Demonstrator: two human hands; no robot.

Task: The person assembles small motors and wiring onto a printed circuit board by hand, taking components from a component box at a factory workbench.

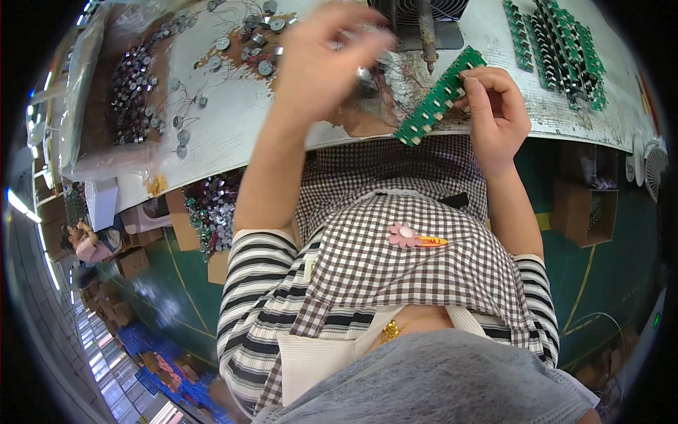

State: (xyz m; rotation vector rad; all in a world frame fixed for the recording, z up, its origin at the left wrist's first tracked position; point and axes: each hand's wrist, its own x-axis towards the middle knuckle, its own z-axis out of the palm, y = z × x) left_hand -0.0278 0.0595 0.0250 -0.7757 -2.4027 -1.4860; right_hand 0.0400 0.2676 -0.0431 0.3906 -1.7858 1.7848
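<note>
Between the thumb and fingers of my right hand (498,116) is the upper end of a long green circuit board strip (432,106). The strip slants down to the left at the table's front edge and carries a row of small pale parts. My left hand (325,63) is raised over the table to the left of the strip, its fingers smeared by motion. A small round metal motor (366,79) shows just beside it; whether the fingers hold anything is unclear. A soldering iron (428,39) points tip down above the strip.
Loose wired motors (265,68) lie on the white table (219,116). A plastic-lined tray (92,106) of motors is at left. Several green board strips (568,53) lie at right. Behind the iron is a dark fan (445,10). Boxes stand under the table; a person (99,244) sits far left.
</note>
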